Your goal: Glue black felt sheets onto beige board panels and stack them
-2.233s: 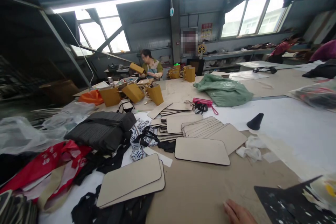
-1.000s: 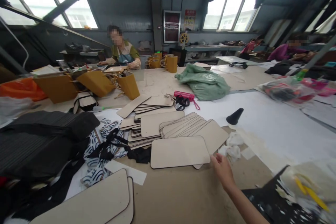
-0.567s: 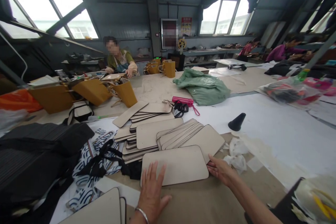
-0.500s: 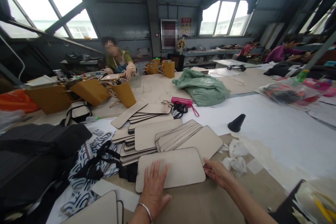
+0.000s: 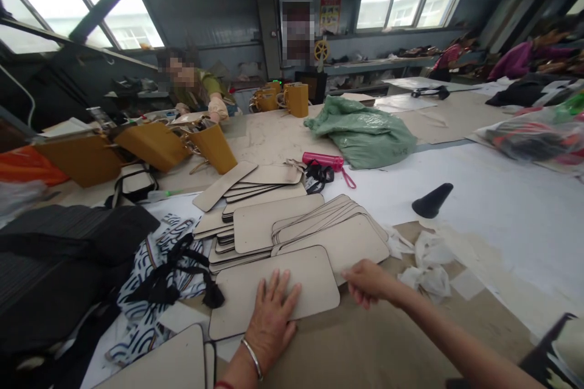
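Note:
My left hand, with a silver bangle at the wrist, lies with fingers spread on a beige rounded panel with dark edges. Just right of that panel, my right hand has its fingers curled in a pinch at the lower edge of another beige panel. Behind them, more such panels are piled and fanned out in overlapping stacks. Further panels lie at the bottom left.
Patterned cloth and a black bag lie left. A pink case, green plastic bag and black cone stand beyond. A person works behind mustard bags; others sit far right.
The panel under my left hand has shifted left and turned slightly. My right hand has moved up a little and its fingers are more curled. The camera view has tilted down.

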### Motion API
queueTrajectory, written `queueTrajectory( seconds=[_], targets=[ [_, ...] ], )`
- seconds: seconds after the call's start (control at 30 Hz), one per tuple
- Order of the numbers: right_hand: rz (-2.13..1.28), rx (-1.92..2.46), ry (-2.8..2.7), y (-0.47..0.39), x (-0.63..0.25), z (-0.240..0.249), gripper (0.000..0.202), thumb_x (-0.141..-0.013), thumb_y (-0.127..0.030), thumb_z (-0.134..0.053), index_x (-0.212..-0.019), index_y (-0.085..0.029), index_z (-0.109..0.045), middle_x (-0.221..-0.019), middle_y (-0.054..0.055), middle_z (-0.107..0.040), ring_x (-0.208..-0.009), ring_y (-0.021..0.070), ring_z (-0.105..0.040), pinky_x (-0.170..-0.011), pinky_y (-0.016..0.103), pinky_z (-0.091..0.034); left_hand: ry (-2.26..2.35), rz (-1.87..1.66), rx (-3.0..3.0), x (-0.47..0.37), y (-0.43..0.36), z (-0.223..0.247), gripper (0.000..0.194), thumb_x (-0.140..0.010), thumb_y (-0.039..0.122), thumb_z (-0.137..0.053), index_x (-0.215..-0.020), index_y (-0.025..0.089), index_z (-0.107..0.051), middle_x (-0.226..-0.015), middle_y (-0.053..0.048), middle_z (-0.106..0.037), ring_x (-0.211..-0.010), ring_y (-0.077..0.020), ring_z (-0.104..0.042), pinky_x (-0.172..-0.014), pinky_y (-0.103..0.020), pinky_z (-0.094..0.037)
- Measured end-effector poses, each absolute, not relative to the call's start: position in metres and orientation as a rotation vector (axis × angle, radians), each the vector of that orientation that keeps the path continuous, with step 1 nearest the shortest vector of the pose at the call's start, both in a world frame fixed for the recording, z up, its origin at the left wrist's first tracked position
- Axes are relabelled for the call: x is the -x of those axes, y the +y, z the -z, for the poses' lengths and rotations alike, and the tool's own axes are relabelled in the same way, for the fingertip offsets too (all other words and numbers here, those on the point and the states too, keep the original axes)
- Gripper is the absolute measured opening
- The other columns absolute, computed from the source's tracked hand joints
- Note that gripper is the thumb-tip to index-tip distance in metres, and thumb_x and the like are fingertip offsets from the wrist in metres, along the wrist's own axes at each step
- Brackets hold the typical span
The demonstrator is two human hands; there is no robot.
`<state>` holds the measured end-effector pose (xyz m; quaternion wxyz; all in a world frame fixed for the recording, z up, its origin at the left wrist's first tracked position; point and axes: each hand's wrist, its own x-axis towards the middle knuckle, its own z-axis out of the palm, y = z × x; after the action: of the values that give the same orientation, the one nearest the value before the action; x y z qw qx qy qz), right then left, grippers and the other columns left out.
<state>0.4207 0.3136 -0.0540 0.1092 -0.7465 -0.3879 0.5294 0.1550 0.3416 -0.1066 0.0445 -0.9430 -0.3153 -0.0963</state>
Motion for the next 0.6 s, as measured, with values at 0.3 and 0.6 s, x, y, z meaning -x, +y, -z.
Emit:
queueTrajectory(
  seconds=[0.3,0.6],
  targets=[
    [0.069,2.196,-2.072,0.437,-0.483,0.048,0.05,-0.086,-0.047,-0.04,-0.118,-0.009,-0.047,-0.117,0.016,-0.054,-0.111,0.0248,-0.047,-0.092,0.034,-0.034,-0.964,0.504,2.793,-0.163,0.336,0.121,0.07,-0.067,0.028,-0.065,-0.131,0.031,-0.037,-0.14,-0.008,-0.036,-0.129,-0.0325,-0.026,-0.099,-0.054,-0.027],
    [0.051,2.328,-2.386,0.468,-0.481,0.044,0.068,-0.086,-0.061,-0.02,-0.08,-0.012,-0.067,-0.088,0.018,-0.063,-0.091,0.0288,-0.056,-0.082,0.043,-0.037,-1.168,0.719,2.749,-0.175,0.338,0.139,0.065,-0.062,0.04,-0.067,-0.123,0.032,-0.045,-0.131,-0.008,-0.042,-0.126,-0.0331,-0.028,-0.1,-0.056,-0.021]
  ],
)
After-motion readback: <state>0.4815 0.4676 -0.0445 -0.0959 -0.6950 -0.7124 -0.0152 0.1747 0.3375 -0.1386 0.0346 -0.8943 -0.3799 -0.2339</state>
